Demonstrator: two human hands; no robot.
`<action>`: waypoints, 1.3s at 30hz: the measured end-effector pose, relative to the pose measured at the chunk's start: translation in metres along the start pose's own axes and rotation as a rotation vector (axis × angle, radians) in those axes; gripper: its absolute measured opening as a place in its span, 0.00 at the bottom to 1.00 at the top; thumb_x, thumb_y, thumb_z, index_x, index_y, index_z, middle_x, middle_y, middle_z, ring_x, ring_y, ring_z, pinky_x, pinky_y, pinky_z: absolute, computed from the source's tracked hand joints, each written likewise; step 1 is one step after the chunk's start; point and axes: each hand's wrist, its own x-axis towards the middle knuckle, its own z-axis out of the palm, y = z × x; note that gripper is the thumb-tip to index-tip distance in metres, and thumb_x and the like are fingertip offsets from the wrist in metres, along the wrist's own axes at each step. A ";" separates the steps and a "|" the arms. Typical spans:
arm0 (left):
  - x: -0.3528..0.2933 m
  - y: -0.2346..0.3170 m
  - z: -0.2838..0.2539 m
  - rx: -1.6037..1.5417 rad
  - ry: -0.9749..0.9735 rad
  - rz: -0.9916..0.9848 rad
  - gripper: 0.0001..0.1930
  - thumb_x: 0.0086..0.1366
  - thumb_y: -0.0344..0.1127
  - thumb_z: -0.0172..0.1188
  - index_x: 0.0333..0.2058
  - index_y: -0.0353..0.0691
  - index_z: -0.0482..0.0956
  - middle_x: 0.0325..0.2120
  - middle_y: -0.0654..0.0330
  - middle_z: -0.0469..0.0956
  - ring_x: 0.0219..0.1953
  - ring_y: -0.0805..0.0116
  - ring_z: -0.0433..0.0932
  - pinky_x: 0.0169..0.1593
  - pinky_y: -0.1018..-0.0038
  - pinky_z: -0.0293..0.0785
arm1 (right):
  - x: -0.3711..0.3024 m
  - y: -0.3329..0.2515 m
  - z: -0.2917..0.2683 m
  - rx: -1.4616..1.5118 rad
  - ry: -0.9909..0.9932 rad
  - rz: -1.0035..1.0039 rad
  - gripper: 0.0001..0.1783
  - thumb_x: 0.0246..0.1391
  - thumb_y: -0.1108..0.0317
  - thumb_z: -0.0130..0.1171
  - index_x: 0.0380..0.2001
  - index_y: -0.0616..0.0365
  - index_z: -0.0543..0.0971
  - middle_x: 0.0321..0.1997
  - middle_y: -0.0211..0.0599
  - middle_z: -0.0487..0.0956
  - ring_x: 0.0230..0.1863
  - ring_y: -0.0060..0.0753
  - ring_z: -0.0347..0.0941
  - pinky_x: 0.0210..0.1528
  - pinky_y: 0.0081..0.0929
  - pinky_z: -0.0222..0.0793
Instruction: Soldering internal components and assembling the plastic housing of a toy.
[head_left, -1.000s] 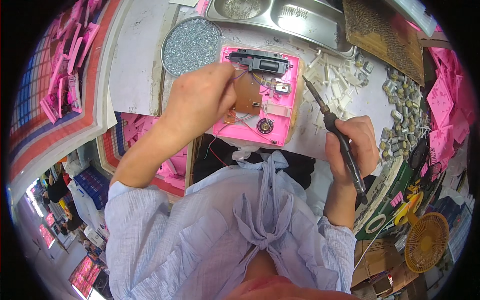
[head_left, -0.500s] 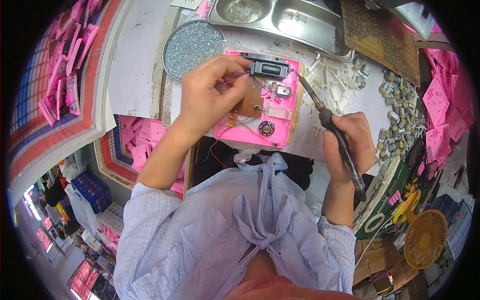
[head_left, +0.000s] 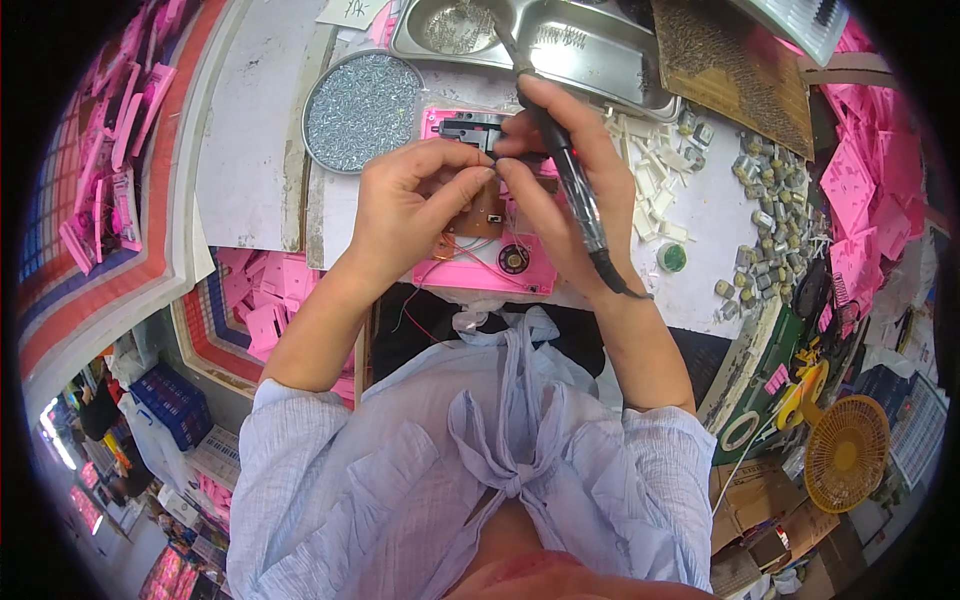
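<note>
In my right hand (head_left: 575, 170) rests a soldering iron (head_left: 568, 165), its handle lying across the hand and its metal tip pointing away, over the steel tray. That hand's thumb and fingertips meet those of my left hand (head_left: 405, 200), closed in a pinch; what lies between them is too small to make out. Beneath both hands is an open pink plastic casing (head_left: 470, 275). It holds a dark grey plastic part (head_left: 462, 128), a brown circuit board (head_left: 478, 218), a small round speaker (head_left: 514, 259) and thin loose wires. My hands cover much of its right side.
A round dish of small metal pins (head_left: 362, 110) stands left of the casing. Behind is a divided steel tray (head_left: 600, 75). On the right lie white plastic pieces (head_left: 655, 180), a small green-topped round item (head_left: 672, 258), several small motors (head_left: 765, 220) and pink panels (head_left: 850, 180).
My right hand has moved left and away from me, swinging the iron's tip off the casing to point over the tray. Its fingertips now meet my left hand's. The green-topped item has come into view.
</note>
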 end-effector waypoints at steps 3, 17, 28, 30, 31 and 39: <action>0.006 -0.001 -0.003 0.190 0.005 0.227 0.05 0.65 0.28 0.66 0.37 0.32 0.84 0.30 0.57 0.82 0.31 0.69 0.82 0.36 0.75 0.77 | -0.001 0.001 0.005 -0.050 0.083 -0.051 0.31 0.50 0.83 0.64 0.60 0.56 0.76 0.39 0.40 0.81 0.39 0.34 0.80 0.45 0.29 0.76; 0.020 0.004 0.003 0.463 -0.024 0.242 0.06 0.55 0.29 0.67 0.26 0.33 0.80 0.33 0.54 0.75 0.32 0.55 0.78 0.37 0.64 0.77 | -0.036 -0.016 -0.058 -0.265 0.139 -0.124 0.17 0.51 0.74 0.68 0.46 0.66 0.82 0.37 0.43 0.85 0.36 0.32 0.81 0.39 0.23 0.76; 0.019 0.002 0.003 0.475 -0.019 0.261 0.05 0.56 0.26 0.66 0.27 0.32 0.78 0.31 0.57 0.70 0.33 0.64 0.74 0.37 0.73 0.73 | -0.035 -0.010 -0.055 -0.323 -0.057 -0.350 0.15 0.42 0.75 0.67 0.38 0.57 0.83 0.23 0.36 0.79 0.21 0.39 0.70 0.28 0.32 0.70; 0.019 0.001 0.002 0.473 -0.022 0.278 0.06 0.56 0.26 0.66 0.27 0.32 0.77 0.31 0.57 0.70 0.33 0.64 0.74 0.37 0.73 0.72 | -0.035 -0.010 -0.054 -0.317 -0.069 -0.344 0.15 0.41 0.76 0.66 0.38 0.58 0.83 0.22 0.35 0.78 0.20 0.38 0.69 0.28 0.32 0.69; 0.019 0.001 0.002 0.471 -0.024 0.287 0.06 0.56 0.26 0.66 0.27 0.32 0.77 0.31 0.58 0.69 0.33 0.64 0.74 0.37 0.73 0.72 | -0.036 -0.009 -0.054 -0.311 -0.063 -0.348 0.15 0.41 0.76 0.66 0.38 0.59 0.83 0.22 0.35 0.78 0.19 0.38 0.68 0.27 0.32 0.69; 0.019 0.001 0.002 0.470 -0.014 0.281 0.05 0.57 0.26 0.66 0.28 0.32 0.77 0.31 0.58 0.70 0.32 0.66 0.74 0.36 0.74 0.72 | -0.034 -0.007 -0.051 -0.299 -0.060 -0.353 0.17 0.40 0.79 0.65 0.38 0.60 0.83 0.22 0.35 0.77 0.18 0.37 0.67 0.27 0.31 0.68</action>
